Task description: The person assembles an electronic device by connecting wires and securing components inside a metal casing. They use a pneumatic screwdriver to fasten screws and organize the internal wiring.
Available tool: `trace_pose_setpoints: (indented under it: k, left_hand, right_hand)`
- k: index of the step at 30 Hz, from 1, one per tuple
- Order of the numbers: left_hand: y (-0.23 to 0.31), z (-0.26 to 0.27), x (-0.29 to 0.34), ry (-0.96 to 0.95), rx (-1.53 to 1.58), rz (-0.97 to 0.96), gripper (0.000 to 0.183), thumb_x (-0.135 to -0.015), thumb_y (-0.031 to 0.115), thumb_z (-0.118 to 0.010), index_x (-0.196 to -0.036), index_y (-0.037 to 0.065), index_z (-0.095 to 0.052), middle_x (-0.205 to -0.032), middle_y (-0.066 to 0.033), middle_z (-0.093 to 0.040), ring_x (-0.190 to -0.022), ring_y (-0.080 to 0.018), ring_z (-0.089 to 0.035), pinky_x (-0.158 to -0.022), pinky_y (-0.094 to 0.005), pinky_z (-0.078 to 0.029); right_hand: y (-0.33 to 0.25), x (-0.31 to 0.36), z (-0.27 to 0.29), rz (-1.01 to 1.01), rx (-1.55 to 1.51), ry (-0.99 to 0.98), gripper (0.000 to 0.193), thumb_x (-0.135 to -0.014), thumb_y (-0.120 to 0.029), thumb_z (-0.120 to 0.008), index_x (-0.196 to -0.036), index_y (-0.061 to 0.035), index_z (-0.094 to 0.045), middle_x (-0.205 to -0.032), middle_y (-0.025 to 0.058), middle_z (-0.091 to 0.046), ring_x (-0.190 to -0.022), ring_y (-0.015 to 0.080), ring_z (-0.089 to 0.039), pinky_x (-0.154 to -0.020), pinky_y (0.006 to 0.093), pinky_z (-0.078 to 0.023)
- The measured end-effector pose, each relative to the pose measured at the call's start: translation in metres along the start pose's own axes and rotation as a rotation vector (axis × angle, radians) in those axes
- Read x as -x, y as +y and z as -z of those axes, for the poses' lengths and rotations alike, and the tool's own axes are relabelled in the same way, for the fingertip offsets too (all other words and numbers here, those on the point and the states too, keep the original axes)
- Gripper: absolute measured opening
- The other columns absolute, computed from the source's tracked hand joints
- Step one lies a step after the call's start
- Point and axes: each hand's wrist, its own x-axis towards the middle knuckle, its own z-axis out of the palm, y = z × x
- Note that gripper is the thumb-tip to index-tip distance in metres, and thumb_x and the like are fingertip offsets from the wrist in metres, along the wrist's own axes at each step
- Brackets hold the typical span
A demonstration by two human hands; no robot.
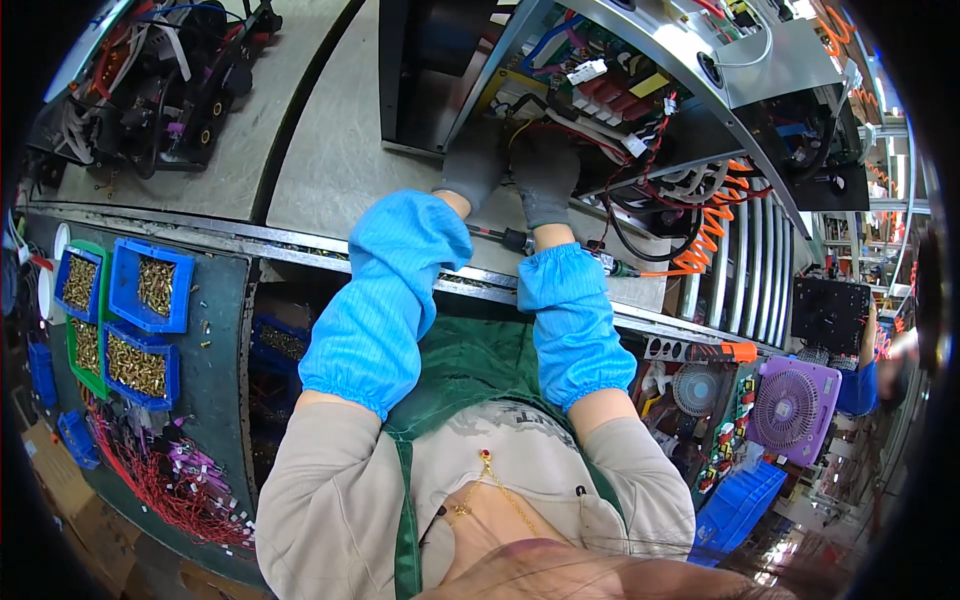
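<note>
Chassis of grey sheet metal (pixel 690 50), open-sided and filled with wiring and circuit boards, stands at the far side of the pale metal bench (pixel 325 175). The dark-grey-gloved left hand (pixel 475 162) and right hand (pixel 545 178) reach side by side to its near opening; I cannot tell whether either grips anything. A slim black tool (pixel 515 240) lies by the right wrist. At left, blue plastic bins (pixel 148 322) hold brass-coloured fasteners (pixel 135 368).

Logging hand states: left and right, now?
Left hand: inside open metal housing, grip can't be told.
Right hand: near the wires, grip can't be told.
</note>
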Motion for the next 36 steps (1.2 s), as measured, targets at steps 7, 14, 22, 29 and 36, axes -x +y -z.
trace_pose_setpoints:
  k: [7,14,22,29,36]
  left_hand:
    - [-0.01,-0.013,0.007,-0.027,-0.063,0.031,0.029,-0.081,0.014,-0.052,-0.109,0.007,-0.057,-0.103,-0.0186,-0.06,-0.092,-0.0352,-0.059,-0.081,-0.0429,-0.047]
    - [0.004,-0.002,0.003,-0.057,-0.106,0.096,0.026,-0.081,0.014,-0.052,-0.106,0.008,-0.056,-0.099,-0.0201,-0.06,-0.088,-0.0357,-0.06,-0.077,-0.0448,-0.048]
    - [0.0,-0.011,-0.006,0.014,-0.103,0.134,0.019,-0.08,0.011,-0.052,-0.097,0.003,-0.056,-0.088,-0.0194,-0.059,-0.086,-0.0357,-0.058,-0.077,-0.0441,-0.046]
    - [0.004,-0.005,-0.005,-0.003,-0.147,0.12,0.018,-0.079,0.011,-0.054,-0.094,0.003,-0.059,-0.088,-0.0184,-0.06,-0.086,-0.0351,-0.058,-0.077,-0.043,-0.046]
    - [0.003,-0.001,-0.004,-0.049,-0.04,0.074,0.021,-0.078,0.013,-0.055,-0.097,0.006,-0.06,-0.093,-0.0176,-0.059,-0.09,-0.0346,-0.056,-0.08,-0.042,-0.046]
  right_hand:
    - [0.004,0.005,-0.013,0.116,0.017,0.231,0.015,-0.076,-0.025,-0.055,-0.074,-0.0124,-0.062,-0.073,0.0073,-0.061,-0.067,0.0239,-0.061,-0.051,0.0368,-0.05]
    - [0.0,0.006,-0.01,-0.003,-0.138,0.276,0.014,-0.074,-0.024,-0.06,-0.075,-0.0105,-0.064,-0.076,0.01,-0.063,-0.064,0.0313,-0.061,-0.057,0.0417,-0.049]
    - [0.009,0.004,-0.02,0.087,0.009,0.282,0.014,-0.075,-0.027,-0.057,-0.076,-0.014,-0.06,-0.07,0.0049,-0.058,-0.066,0.0227,-0.06,-0.05,0.0369,-0.049]
    - [0.009,0.003,-0.007,0.064,-0.189,0.206,0.015,-0.075,-0.025,-0.059,-0.076,-0.0105,-0.066,-0.074,0.011,-0.064,-0.064,0.0319,-0.062,-0.058,0.0414,-0.049]
    - [0.006,0.003,-0.002,-0.024,-0.165,0.11,0.016,-0.074,-0.025,-0.059,-0.077,-0.0115,-0.067,-0.077,0.0106,-0.065,-0.068,0.0312,-0.062,-0.061,0.0416,-0.049]
